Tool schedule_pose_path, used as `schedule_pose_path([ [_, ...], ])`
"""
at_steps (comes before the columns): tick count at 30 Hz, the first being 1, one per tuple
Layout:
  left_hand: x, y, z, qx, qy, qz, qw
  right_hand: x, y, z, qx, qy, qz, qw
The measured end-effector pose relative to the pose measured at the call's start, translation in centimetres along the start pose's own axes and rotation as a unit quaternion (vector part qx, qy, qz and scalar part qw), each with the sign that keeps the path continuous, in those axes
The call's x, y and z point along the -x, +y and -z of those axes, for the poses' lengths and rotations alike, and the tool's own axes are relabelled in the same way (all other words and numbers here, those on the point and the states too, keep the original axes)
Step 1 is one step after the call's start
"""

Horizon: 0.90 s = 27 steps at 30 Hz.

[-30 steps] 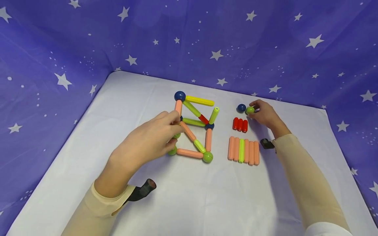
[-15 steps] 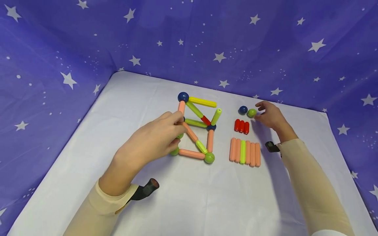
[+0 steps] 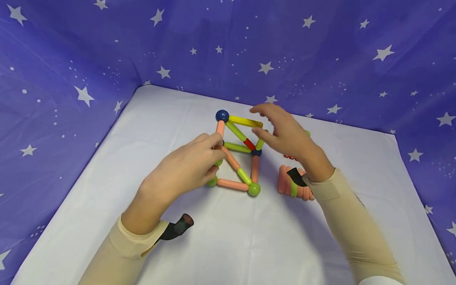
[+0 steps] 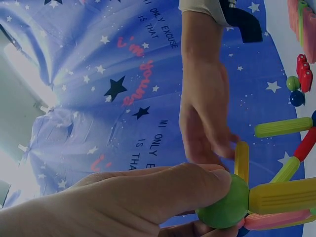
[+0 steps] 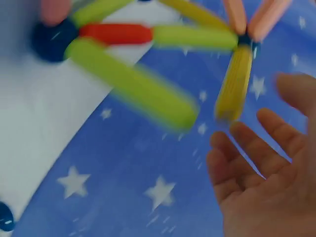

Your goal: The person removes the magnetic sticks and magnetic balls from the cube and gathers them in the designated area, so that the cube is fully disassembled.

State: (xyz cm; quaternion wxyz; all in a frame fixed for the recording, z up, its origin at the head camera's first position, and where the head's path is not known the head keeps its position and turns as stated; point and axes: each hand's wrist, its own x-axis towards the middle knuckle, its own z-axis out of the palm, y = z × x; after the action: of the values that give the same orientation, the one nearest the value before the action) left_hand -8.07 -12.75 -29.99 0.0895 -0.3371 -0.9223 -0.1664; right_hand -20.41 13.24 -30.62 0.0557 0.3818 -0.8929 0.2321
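We are seeing a violet-blue backdrop (image 3: 199, 31) carrying white stars (image 3: 265, 68) and dots (image 3: 24, 91); in the left wrist view we are noticing dark stars (image 4: 116, 89), black lettering (image 4: 160, 24) and pinkish-red script (image 4: 136, 71). We are finding white on the tabletop (image 3: 221, 245), dark blue on the far ball (image 3: 222, 116), green on the held ball (image 4: 224, 205), yellow on the ribbed rod (image 3: 246, 121), red on the short rod (image 3: 249, 144), beige on the sleeves (image 3: 107, 253). 1 lime rod (image 3: 293, 189) is breaking up a row of pink rods (image 3: 284, 182).

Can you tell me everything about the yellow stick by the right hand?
The yellow stick is straight and ridged lengthwise, and looks like plastic. One end meets a dark blue ball; the other end pokes out with no ball on it. That free end is close to the right hand; whether they touch is unclear.
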Motion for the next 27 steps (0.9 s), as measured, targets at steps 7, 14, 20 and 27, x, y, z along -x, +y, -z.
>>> schedule_pose_path([
  [7, -0.3, 0.1, -0.2, 0.0, 0.01, -0.012, 0.9999, -0.7, -2.7, -2.9, 0.102, 0.007, 0.024, 0.9945],
  [14, -0.3, 0.2, 0.0, -0.004, 0.005, -0.006, 1.0, 0.9, -3.8, -4.9, 0.099, -0.055, 0.015, 0.9935],
  [20, -0.3, 0.2, 0.0, -0.004, 0.009, -0.005, 0.9999, 3.8, -3.8, -5.4, 0.065, -0.072, -0.023, 0.9951],
  [27, -0.1, 0.2, 0.1, -0.004, 0.001, 0.005, 1.0, 8.3, -1.3, -2.9, 0.0, -0.043, -0.128, 0.9908],
])
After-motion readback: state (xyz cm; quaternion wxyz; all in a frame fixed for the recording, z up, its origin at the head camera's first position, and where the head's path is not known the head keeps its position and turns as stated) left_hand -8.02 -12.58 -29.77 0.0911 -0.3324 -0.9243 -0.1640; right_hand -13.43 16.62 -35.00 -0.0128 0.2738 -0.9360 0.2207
